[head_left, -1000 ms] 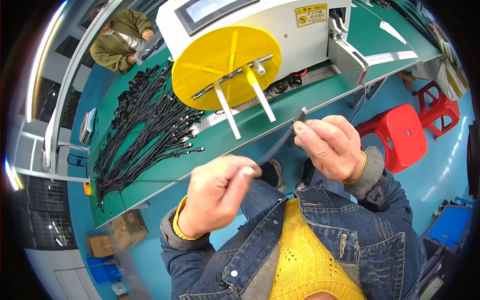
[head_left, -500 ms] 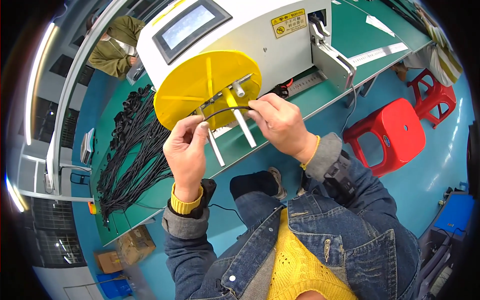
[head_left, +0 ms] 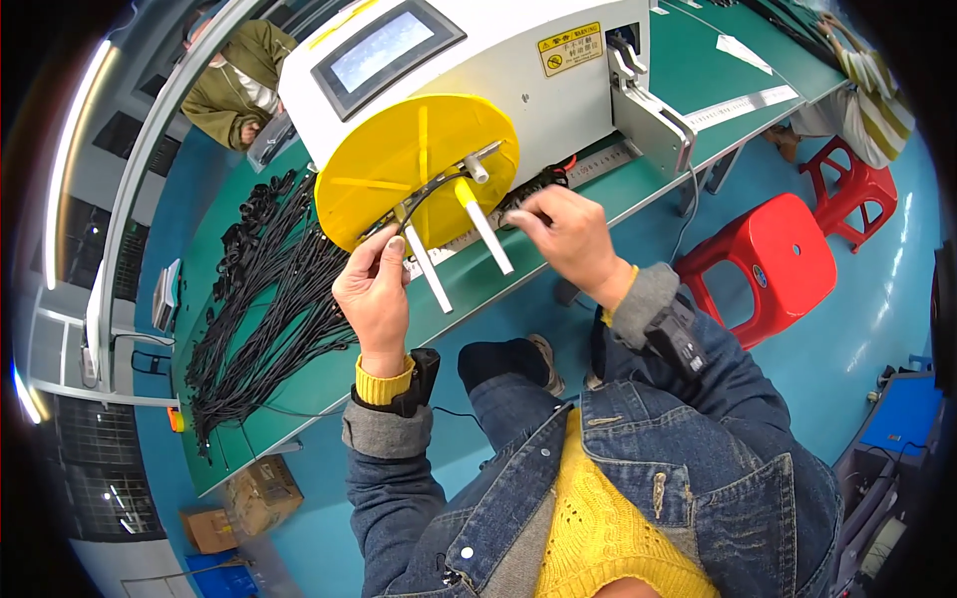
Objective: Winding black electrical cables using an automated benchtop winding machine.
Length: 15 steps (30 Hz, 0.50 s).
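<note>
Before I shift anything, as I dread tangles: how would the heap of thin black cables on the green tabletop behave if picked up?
The heap of thin black cables would probably sag floppily, since its slim strands curve and loop. It may snag, because many strands cross. Lifted whole, it could feel fairly heavy, given so many strands.

The green counter [head_left: 683, 60] bears black cables [head_left: 264, 309] at left, a white machine [head_left: 543, 105] upper centre, a ruler [head_left: 738, 108] and paper [head_left: 744, 53] upper right.
</note>
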Each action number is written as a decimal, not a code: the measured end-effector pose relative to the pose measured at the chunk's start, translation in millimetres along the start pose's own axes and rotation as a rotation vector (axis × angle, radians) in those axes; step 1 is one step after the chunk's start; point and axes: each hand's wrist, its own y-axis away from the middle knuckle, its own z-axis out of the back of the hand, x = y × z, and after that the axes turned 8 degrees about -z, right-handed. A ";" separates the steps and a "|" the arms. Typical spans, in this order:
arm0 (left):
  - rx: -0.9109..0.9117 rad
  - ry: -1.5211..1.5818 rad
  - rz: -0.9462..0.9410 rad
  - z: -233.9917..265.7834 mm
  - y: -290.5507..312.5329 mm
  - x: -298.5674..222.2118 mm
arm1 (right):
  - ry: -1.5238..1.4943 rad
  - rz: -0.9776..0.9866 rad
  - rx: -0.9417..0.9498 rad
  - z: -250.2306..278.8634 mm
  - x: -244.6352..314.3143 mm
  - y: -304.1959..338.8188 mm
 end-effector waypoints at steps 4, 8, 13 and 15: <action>-0.019 -0.008 -0.023 2.0 6.8 3.7 | 0.064 -0.107 0.110 31.5 -13.8 32.6; -0.004 0.001 -0.039 2.9 8.9 3.9 | 0.091 -0.221 0.215 51.2 -22.5 56.6; -0.007 -0.221 -0.236 8.7 13.2 -2.9 | 0.085 -0.303 0.323 60.2 -19.2 64.6; 0.037 -0.428 -0.465 10.5 13.3 -8.7 | 0.065 -0.297 0.337 60.3 -16.6 67.5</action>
